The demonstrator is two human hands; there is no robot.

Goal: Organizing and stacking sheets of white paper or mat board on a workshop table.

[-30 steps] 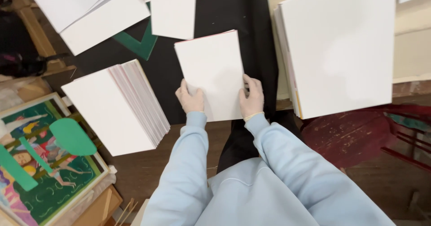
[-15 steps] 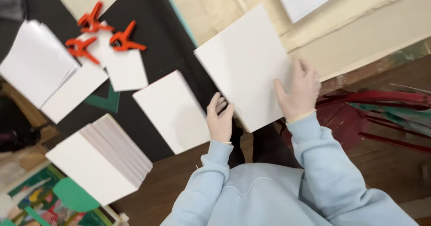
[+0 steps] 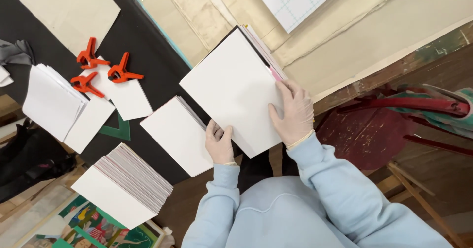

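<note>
My left hand [image 3: 219, 144] in a pale glove rests on the near edge of a large stack of white sheets [image 3: 236, 88], beside a smaller white stack [image 3: 177, 134] lying to its left. My right hand [image 3: 294, 111], also gloved, lies flat on the right part of the large stack, fingers spread toward its pink-edged side. Both stacks lie on a black table surface [image 3: 148, 41]. Light blue sleeves cover both arms.
Three orange spring clamps [image 3: 103, 73] sit on small white sheets at the left. A thick tilted pile of sheets [image 3: 125, 186] lies at the lower left, above a colourful picture [image 3: 98, 228]. Beige paper [image 3: 374, 36] covers the right; a red stool [image 3: 364, 139] stands below it.
The view has swung right and closer. The large white stack now sits under both hands; my right hand has moved from its edge onto its top face, and the left stays at its near edge.
</note>
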